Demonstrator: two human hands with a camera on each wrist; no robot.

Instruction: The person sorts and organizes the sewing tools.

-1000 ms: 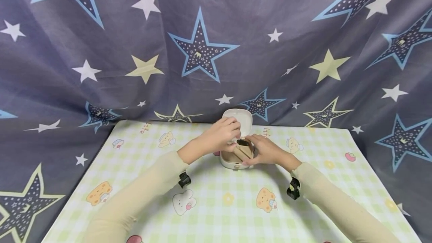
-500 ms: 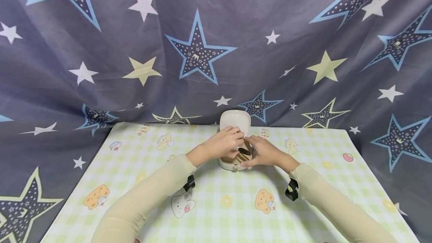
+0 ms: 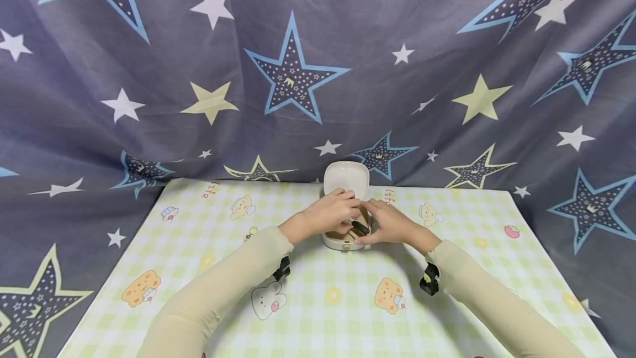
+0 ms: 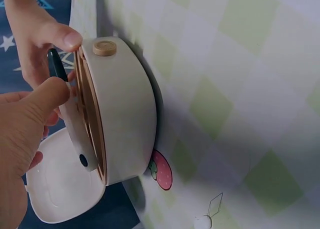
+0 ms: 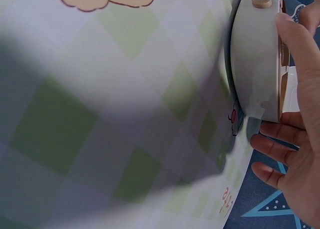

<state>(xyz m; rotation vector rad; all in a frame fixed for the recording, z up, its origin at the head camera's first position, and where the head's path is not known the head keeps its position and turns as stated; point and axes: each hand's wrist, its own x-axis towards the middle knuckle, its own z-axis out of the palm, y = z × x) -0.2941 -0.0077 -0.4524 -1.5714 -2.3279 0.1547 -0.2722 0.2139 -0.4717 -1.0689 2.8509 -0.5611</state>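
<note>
A white storage box (image 4: 127,109) with a round tan knob (image 4: 104,48) on its front stands near the table's far edge, its white lid (image 3: 346,177) raised. Tan inner walls show along its opening. Over that opening my left hand (image 3: 332,214) pinches a slim white stick-like tool (image 4: 77,129) with a dark rounded end (image 3: 360,227) and a dark dot near its other end. On the box's right side, my right hand (image 3: 390,224) grips it, thumb at the front rim and fingers round the back side. The box's inside is mostly hidden by the hands.
A table with a green checked cloth (image 3: 318,303) printed with cartoon figures extends toward me. Behind it hangs a dark blue curtain (image 3: 278,142) with stars. Each wrist wears a small black camera mount (image 3: 430,279).
My left hand has come down lower and slightly toward me, lowering the white tool into the box's opening. More of the lid shows. The right hand keeps its grip on the box.
</note>
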